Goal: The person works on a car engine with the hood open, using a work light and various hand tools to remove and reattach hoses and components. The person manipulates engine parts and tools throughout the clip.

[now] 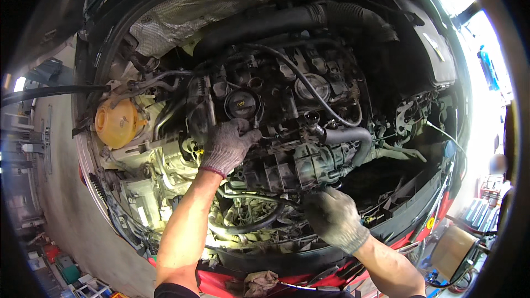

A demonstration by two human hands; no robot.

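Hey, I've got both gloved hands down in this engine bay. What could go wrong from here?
The grey knit-gloved left hand is beside the round black cap with a yellow symbol; its knit might snag on nearby fittings.
The thin black curved hose arching over the dark engine could get caught and tugged.
The crumpled brown cloth by the red painted bodywork might slip off.

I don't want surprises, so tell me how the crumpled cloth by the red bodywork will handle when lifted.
The crumpled cloth will probably sag limply, judging by its soft folds. It is likely light, being a small bunch of fabric. Its uneven shape makes rolling unlikely.
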